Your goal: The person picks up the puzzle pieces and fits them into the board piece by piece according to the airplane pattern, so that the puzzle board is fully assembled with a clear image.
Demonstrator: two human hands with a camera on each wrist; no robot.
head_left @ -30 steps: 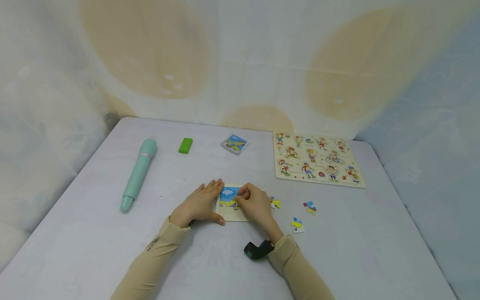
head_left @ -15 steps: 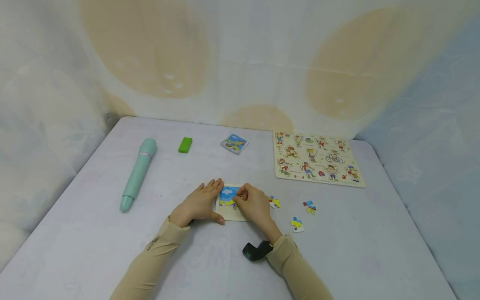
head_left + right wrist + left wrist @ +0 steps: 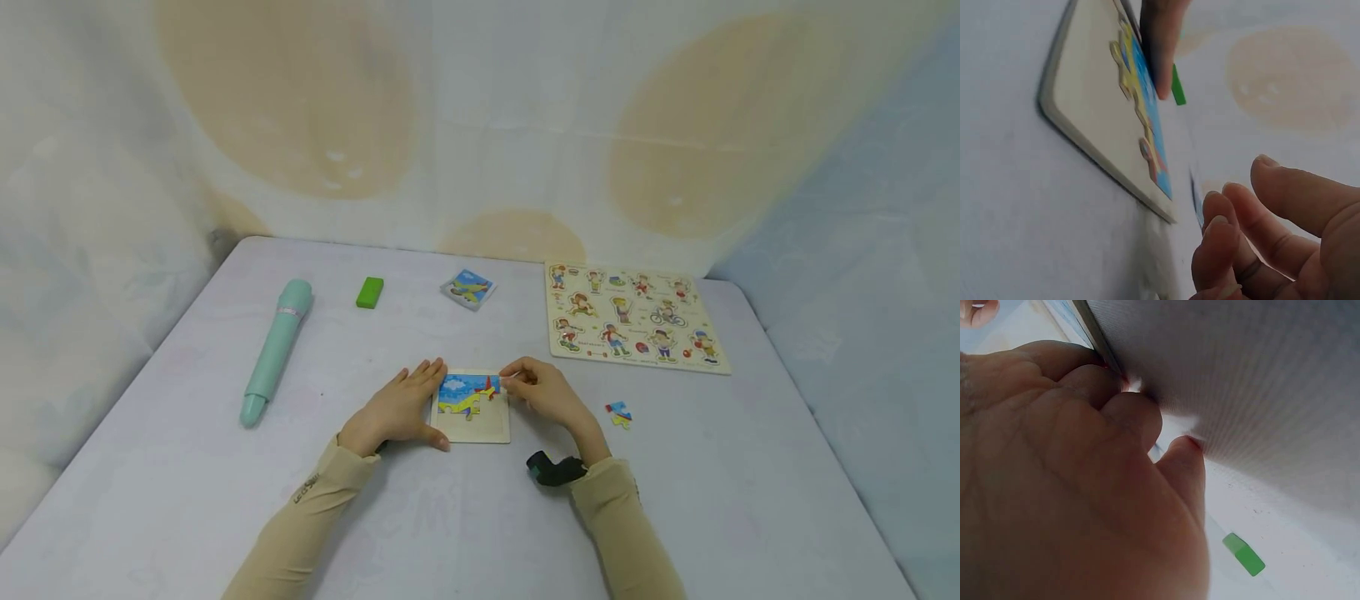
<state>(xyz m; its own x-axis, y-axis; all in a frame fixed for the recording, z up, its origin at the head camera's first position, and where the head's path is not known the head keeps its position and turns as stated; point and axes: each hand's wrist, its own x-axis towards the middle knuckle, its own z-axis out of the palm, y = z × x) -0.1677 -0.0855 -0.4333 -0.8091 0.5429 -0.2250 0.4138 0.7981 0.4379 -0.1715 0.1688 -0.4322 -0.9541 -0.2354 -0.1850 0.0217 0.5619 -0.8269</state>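
A small square wooden jigsaw board [image 3: 491, 429] lies before me, its upper part filled with joined blue, yellow and red picture pieces [image 3: 459, 396]. My left hand [image 3: 393, 410] rests at the board's left side, fingers extended along the edge and thumb near the lower left corner. In the left wrist view the left hand [image 3: 1079, 469] touches the board's edge. My right hand [image 3: 551, 393] hovers by the board's upper right corner. In the right wrist view the right hand [image 3: 1272, 237] has loosely bent fingers, thumb apart, nothing visible between them. One loose jigsaw piece [image 3: 619, 414] lies to the right.
A larger wooden peg puzzle [image 3: 637, 321] with figures lies at the back right. Toward the back are a small picture card [image 3: 468, 289] and a green block [image 3: 370, 292]. A mint-green tube-shaped object [image 3: 276, 354] lies at left.
The right hand has lifted off the pieces and moved right, its fingertips now at the board's corner. A red-tailed piece shows on the board. Two loose pieces are out of sight near the hand and wrist.
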